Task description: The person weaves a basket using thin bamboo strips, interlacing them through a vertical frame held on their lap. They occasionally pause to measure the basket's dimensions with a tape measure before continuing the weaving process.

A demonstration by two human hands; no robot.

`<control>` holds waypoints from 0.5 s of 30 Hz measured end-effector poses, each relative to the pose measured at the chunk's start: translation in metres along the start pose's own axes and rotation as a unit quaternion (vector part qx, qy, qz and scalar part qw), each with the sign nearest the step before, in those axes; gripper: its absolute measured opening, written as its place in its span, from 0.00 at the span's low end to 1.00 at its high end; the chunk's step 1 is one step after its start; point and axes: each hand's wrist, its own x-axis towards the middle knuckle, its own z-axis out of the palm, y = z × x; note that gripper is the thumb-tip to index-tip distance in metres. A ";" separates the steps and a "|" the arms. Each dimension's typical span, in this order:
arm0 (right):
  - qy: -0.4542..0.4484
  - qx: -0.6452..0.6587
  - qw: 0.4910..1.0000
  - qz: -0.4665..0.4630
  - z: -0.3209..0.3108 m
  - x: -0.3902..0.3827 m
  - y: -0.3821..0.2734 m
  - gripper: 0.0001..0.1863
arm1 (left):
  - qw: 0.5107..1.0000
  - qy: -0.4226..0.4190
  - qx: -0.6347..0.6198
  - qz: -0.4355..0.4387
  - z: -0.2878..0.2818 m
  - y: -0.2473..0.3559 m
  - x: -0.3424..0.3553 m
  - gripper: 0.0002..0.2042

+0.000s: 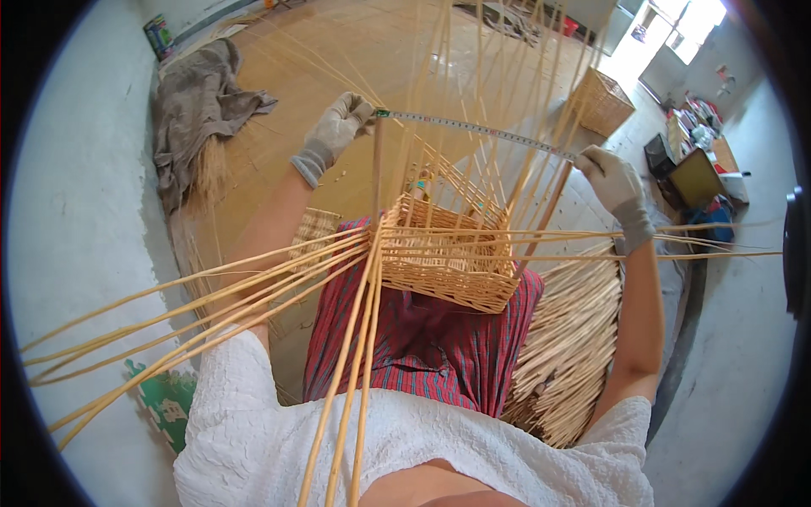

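A woven wicker basket (443, 275) sits on a red striped cloth (422, 342) over my lap, long rods fanning out upward and sideways from it. In a pale glove with a grey cuff, my left hand (342, 127) pinches the left end of a tape measure (460, 127) at the top of an upright wooden stick (377, 169). My gloved right hand (604, 173) grips the tape's right part at the top of another stick (545, 215). The tape spans the two, sagging slightly; the fingertips of each hand are partly hidden.
A bundle of pale rods (562, 338) lies on the right. Grey sacking (198, 110) lies over straw-like material by the left wall. Farther back stand a square basket (604, 106) and a cluttered table (718, 169) near a bright doorway. A smaller woven basket (308, 232) shows behind my left arm.
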 end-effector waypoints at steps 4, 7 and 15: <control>0.001 -0.069 0.998 0.008 0.011 -0.009 0.033 0.15 | 0.989 -0.056 -0.138 0.021 0.037 0.001 -0.018 0.18; -0.002 0.006 1.000 -0.005 0.020 -0.011 0.039 0.14 | 0.993 -0.053 -0.096 0.036 0.025 -0.001 -0.014 0.23; -0.017 0.100 0.995 0.017 0.016 -0.027 0.027 0.13 | 0.985 -0.057 -0.159 0.028 0.026 0.008 -0.027 0.24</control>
